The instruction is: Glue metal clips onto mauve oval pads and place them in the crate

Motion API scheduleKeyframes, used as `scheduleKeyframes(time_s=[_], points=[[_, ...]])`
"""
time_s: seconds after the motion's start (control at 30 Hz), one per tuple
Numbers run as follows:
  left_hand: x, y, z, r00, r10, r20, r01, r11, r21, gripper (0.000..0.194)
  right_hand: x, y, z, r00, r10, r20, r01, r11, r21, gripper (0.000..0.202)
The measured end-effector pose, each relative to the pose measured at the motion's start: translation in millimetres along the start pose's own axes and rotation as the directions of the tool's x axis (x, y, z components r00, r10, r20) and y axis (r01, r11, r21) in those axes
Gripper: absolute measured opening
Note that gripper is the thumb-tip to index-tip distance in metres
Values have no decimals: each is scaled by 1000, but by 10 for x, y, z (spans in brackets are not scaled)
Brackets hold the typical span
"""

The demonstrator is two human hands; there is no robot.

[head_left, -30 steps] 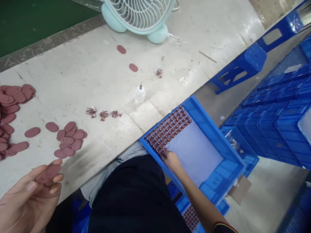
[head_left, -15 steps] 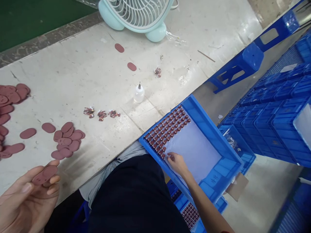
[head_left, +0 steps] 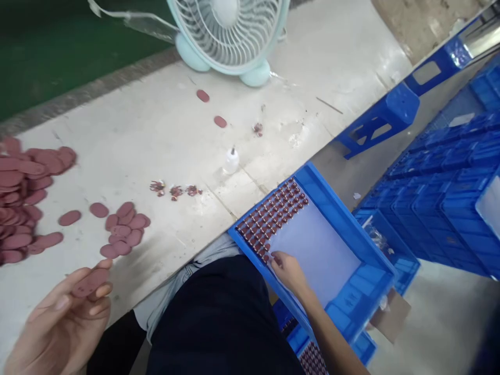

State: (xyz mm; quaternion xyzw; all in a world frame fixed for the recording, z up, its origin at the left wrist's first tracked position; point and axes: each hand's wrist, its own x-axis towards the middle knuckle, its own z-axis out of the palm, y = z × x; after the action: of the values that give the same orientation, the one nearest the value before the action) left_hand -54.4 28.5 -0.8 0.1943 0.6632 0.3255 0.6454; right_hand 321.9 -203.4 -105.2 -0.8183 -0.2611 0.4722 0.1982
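My left hand (head_left: 64, 323), at the lower left over the table, pinches reddish-brown oval pieces (head_left: 91, 282) with small holes; they overlap, and I cannot tell how many there are. Inside a blue crate (head_left: 377, 271), my right hand (head_left: 289, 270) has its fingertips together at the end of the rows of small brown parts (head_left: 273, 214). Whatever those fingers hold is hidden or too small to name. A white sheet (head_left: 318, 245) lines the crate floor beneath the hand. Loose ovals (head_left: 127, 229) lie just beyond my left hand.
A bigger heap of ovals (head_left: 23, 208) covers the table's left side. Farther back are small brown clusters (head_left: 175, 192), a clear needle-tipped bottle (head_left: 231, 162) and a pale blue fan (head_left: 232, 39). Blue stools (head_left: 402, 101) and stacked blue crates (head_left: 445, 198) stand at right.
The whole view has shifted, so table items appear farther right and lower. My left hand keeps its hold on the ovals. My right hand stays by the row ends, its fingertips closer together.
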Motion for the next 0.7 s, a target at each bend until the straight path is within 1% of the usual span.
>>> scheduleKeyframes(time_s=[0.07,0.13,0.17,0.2,0.27,0.33,0.37,0.4,0.47,0.53,0.57,0.63,0.7], points=[[-105,-28,154,999,53,-2,-53,990,-134,33,-18,-288,-97,997,-60,-56,66,992,109,28],[-144,-82,254,999,30,42,-21,982,-187,37,-1,-641,-154,989,-126,-82,142,961,236,32],[-147,-110,284,996,15,83,3,978,-211,39,21,-836,-156,984,-162,-78,178,937,300,35],[-146,-135,303,992,4,123,25,973,-231,40,48,-1044,-136,978,-201,-64,210,910,358,38],[-157,-172,316,983,12,185,41,960,-276,38,101,-1491,-30,956,-294,-3,265,856,444,42],[-193,-191,307,975,58,212,14,946,-325,35,128,-1976,157,910,-404,98,311,818,483,41],[-214,-198,295,973,93,209,-14,937,-349,34,130,-2231,273,868,-467,166,342,807,481,38],[-229,-204,275,972,126,199,-45,929,-368,33,128,-2493,401,810,-537,235,398,798,454,35],[-225,-223,213,967,182,176,-98,911,-401,32,138,-3048,697,656,-668,351,568,743,353,31],[-167,-254,121,962,229,152,-138,881,-453,33,197,-3648,1055,502,-759,414,742,625,244,30],[-122,-275,69,959,248,135,-154,860,-486,33,249,-3963,1261,444,-787,429,802,562,201,29],[-18,-323,-29,958,266,106,-162,808,-566,33,384,-4604,1712,344,-820,456,885,446,133,23],[85,-373,-99,958,264,113,-130,751,-647,34,538,-5210,2167,261,-827,497,947,320,36,23]])
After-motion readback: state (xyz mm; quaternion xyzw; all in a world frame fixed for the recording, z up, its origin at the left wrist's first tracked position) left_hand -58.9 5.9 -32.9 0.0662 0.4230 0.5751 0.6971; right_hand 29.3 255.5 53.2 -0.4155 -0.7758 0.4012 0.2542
